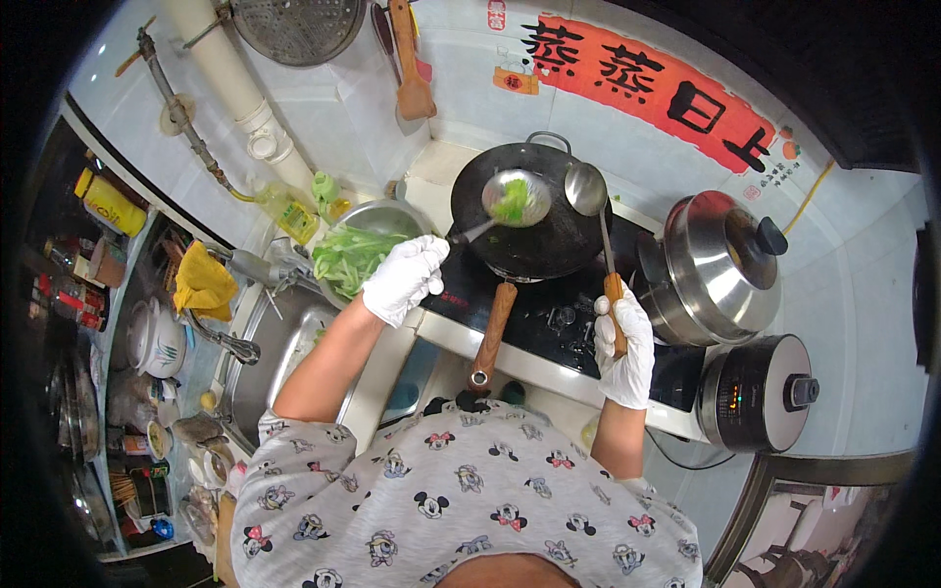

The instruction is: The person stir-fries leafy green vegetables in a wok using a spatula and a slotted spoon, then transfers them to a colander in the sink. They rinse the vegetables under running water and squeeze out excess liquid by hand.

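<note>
My left hand [406, 281], in a white glove, grips the dark handle of a metal skimmer [542, 198] that holds a little chopped green vegetable [512, 202] over a black wok [514, 253]. Around the wooden handle of a metal ladle [586, 189] my gloved right hand [625, 345] is closed, the ladle's bowl at the wok's right side. The wok sits on a black glass cooktop, its wooden handle [492, 331] pointing towards me. Beside my left hand, a metal bowl [397, 213] holds a heap of cut green vegetable strips [349, 257].
Right of the cooktop [540, 323] stand a lidded steel pot [717, 272] and an electric cooker [757, 393]. A sink [253, 382] with a faucet [253, 266] and a yellow cloth [204, 283] is at left. Behind the bowl stands a bottle of yellow-green liquid [287, 212].
</note>
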### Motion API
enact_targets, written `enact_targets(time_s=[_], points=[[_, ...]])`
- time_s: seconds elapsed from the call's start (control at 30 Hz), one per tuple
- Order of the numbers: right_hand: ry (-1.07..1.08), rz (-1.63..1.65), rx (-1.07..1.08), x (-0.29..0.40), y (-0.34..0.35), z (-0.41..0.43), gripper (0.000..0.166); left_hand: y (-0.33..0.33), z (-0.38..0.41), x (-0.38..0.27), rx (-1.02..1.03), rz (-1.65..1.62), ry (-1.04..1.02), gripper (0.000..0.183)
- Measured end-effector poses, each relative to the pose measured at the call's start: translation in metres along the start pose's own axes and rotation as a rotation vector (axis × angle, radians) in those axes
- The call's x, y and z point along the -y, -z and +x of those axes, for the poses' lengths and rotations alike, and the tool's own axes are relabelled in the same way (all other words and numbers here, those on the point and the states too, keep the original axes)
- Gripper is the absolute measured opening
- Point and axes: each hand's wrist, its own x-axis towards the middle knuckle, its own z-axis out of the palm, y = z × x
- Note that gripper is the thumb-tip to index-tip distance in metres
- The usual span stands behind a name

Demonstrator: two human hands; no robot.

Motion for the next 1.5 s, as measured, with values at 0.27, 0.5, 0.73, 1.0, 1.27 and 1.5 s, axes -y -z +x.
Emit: enact_targets(time_s=[0.27,0.5,0.73,1.0,1.27,1.5], points=[[-0.010,-0.087,0.065,-0.001,-0.023,-0.001,0.060,0.015,-0.072,0.000,-0.018,-0.321,0.034,0.039],[-0.144,-0.201,0.187,-0.019,-0.075,-0.005,0.066,0.026,-0.127,0.103,0.140,-1.013,-0.048,0.052],[-0.302,-0.144,0.318,-0.054,-0.103,0.003,0.061,0.052,-0.130,0.153,0.365,-1.557,-0.141,0.041],[-0.265,-0.151,0.303,-0.056,-0.108,0.002,0.067,0.040,-0.145,0.103,-0.329,-0.420,-0.034,0.028],[-0.113,-0.234,0.179,-0.041,-0.079,-0.002,0.067,0.028,-0.129,0.061,-0.387,-0.018,0.111,0.020],[-0.242,-0.531,0.223,-0.035,-0.088,0.005,0.068,0.021,-0.102,0.061,-0.618,0.580,-0.134,0.025]])
